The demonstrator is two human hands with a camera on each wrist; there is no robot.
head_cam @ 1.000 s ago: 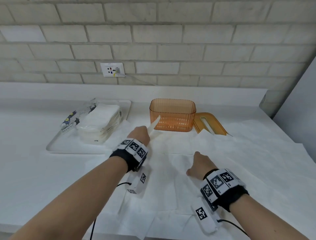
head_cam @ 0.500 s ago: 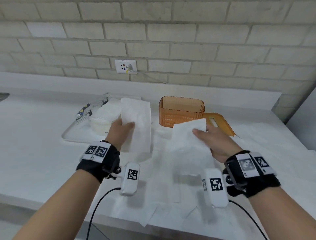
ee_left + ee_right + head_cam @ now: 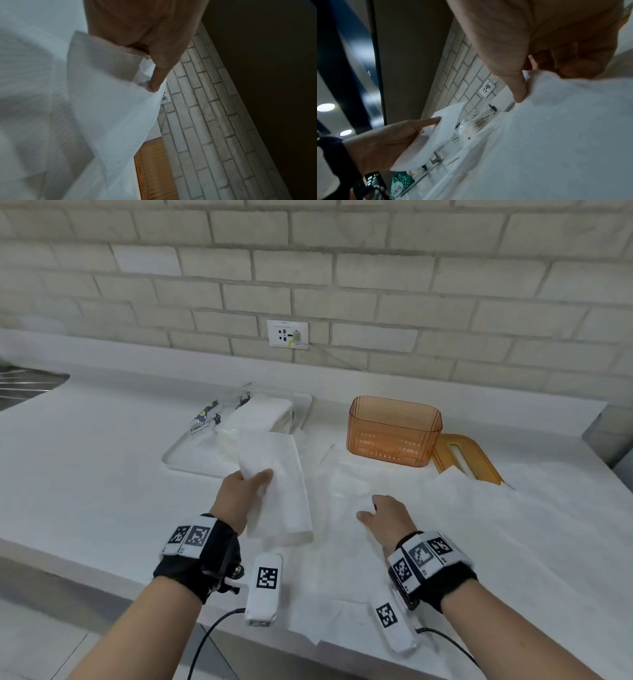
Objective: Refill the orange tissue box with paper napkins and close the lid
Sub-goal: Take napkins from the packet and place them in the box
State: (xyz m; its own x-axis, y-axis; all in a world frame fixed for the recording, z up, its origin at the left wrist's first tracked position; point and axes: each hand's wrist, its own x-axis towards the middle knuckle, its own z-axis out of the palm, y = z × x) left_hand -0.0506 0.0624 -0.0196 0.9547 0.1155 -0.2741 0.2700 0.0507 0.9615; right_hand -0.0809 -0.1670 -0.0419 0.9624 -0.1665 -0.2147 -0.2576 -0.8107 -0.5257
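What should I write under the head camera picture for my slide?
Left hand holds a folded napkin, right hand pinches another napkin on the counter; the orange box sits empty, lid off.

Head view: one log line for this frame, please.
left hand: holds folded napkin | right hand: pinching napkin on counter | box: open, empty | lid: off, beside box

My forearms are bare. Each wrist wears a black wrist strap (image 3: 202, 568) carrying white blocks printed with black square-code markers. Below each strap hangs a white camera pod (image 3: 263, 590) with its own marker, trailing a thin black cable (image 3: 205, 642).
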